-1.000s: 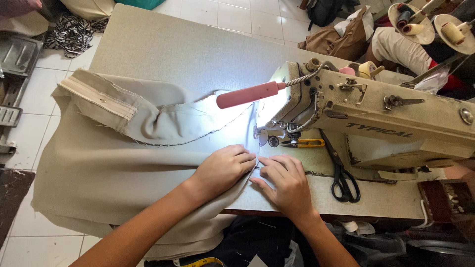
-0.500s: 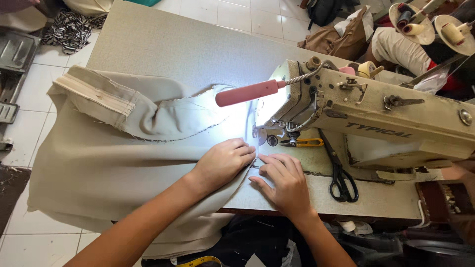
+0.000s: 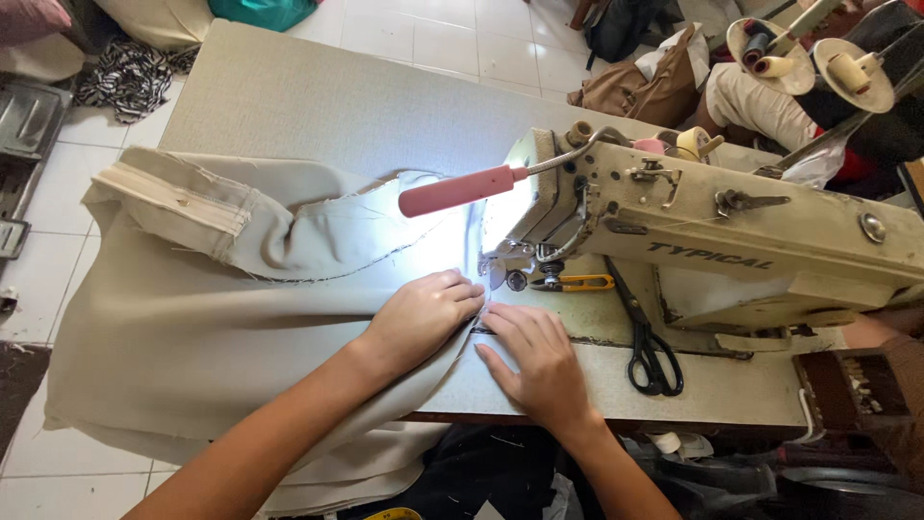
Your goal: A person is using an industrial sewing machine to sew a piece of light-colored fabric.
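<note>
A large piece of beige fabric (image 3: 202, 308) lies over the sewing table and hangs off its near left edge. My left hand (image 3: 423, 313) presses flat on the fabric just in front of the needle area (image 3: 500, 274) of a cream sewing machine (image 3: 712, 241). My right hand (image 3: 534, 351) lies flat beside it on the fabric's right edge, fingers pointing toward the presser foot. Both hands hold the cloth down; neither grips anything. A small lamp lights the cloth under the needle.
Black scissors (image 3: 650, 351) lie on the machine bed to the right of my right hand, and yellow-handled snips (image 3: 582, 282) lie by the needle. A pink lamp arm (image 3: 462, 191) juts left from the machine head. Thread cones (image 3: 818, 58) stand at far right. The grey tabletop (image 3: 318, 106) stretches behind.
Both hands have shifted slightly toward the needle with the fabric. The cloth has slid a little to the right under the machine.
</note>
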